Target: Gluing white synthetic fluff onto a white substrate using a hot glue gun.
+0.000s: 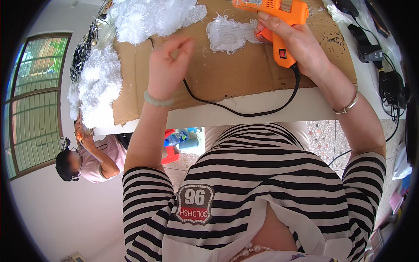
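My right hand (pixel 307 48) grips an orange hot glue gun (pixel 281 50) by its handle, fingers near the trigger. A red switch shows low on the handle, and the top frame edge cuts off part of the gun. Beside the gun, a flat white piece of frayed, stringy material (pixel 229 35) lies on the cardboard (pixel 231 81). My left hand (pixel 168 67) is raised above the cardboard, left of that piece, with thumb and fingers pinched together. Whether something thin is between those fingertips I cannot make out. The gun's black cord (pixel 244 114) loops across the cardboard beneath my hands.
White stringy material is heaped at the back left (pixel 150 17) and left edge (pixel 100 74), beside black wires (pixel 83 54). Black adapters (pixel 390 87) and cables lie at the right. Another person (pixel 100 159) works at the left, near a red stool (pixel 171 156).
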{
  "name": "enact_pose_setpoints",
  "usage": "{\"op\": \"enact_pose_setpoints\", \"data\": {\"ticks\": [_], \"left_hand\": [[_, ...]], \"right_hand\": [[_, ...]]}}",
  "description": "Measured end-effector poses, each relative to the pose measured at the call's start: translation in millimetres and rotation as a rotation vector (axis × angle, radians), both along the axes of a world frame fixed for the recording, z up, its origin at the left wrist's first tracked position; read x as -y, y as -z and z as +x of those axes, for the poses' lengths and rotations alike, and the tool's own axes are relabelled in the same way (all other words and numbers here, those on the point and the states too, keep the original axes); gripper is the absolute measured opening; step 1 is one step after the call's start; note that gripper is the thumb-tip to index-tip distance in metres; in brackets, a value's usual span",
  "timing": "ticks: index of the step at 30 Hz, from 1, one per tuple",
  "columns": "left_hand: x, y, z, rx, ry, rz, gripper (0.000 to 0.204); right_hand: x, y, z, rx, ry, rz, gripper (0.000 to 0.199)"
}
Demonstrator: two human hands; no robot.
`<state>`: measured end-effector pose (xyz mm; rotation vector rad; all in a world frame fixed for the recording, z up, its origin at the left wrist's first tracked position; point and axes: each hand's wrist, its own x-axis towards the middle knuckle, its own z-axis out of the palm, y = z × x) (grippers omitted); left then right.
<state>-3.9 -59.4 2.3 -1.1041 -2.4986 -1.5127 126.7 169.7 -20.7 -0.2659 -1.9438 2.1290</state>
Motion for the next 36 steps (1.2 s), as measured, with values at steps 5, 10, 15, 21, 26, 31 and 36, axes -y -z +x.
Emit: {"op": "enact_pose_setpoints", "data": {"ticks": [5,10,15,21,26,31,36], "left_hand": [[-5.4,8.8,12.0,-0.554,0.124,-0.350,0.006],[-20.0,13.0,8.5,-0.562,0.128,-0.312,0.004],[-31.7,11.2,1.6,-0.641,0.187,-0.295,0.005],[-46.4,14.8,-7.9,-0.495,0.235,-0.326,0.009],[-34.2,16.9,-14.8,-0.395,0.257,-0.292,0.011],[-14.5,-2.7,-5.4,0.080,0.132,-0.066,0.017],[-16.0,-0.4,18.1,-0.156,0.200,-0.085,0.010]], "right_hand": [[-2.8,6.5,-0.7,-0.012,0.019,-0.069,0.035],[1.8,-1.5,0.6,-0.030,0.005,-0.056,0.036],[-5.1,11.2,-2.1,-0.037,-0.016,-0.061,0.036],[-3.3,9.2,-0.9,-0.030,-0.008,-0.062,0.038],[-1.8,7.3,-0.9,0.011,0.013,-0.094,0.042],[1.2,-4.4,1.7,0.026,-0.024,-0.020,0.043],[-1.1,0.7,-0.9,0.027,-0.019,-0.009,0.043]]}}
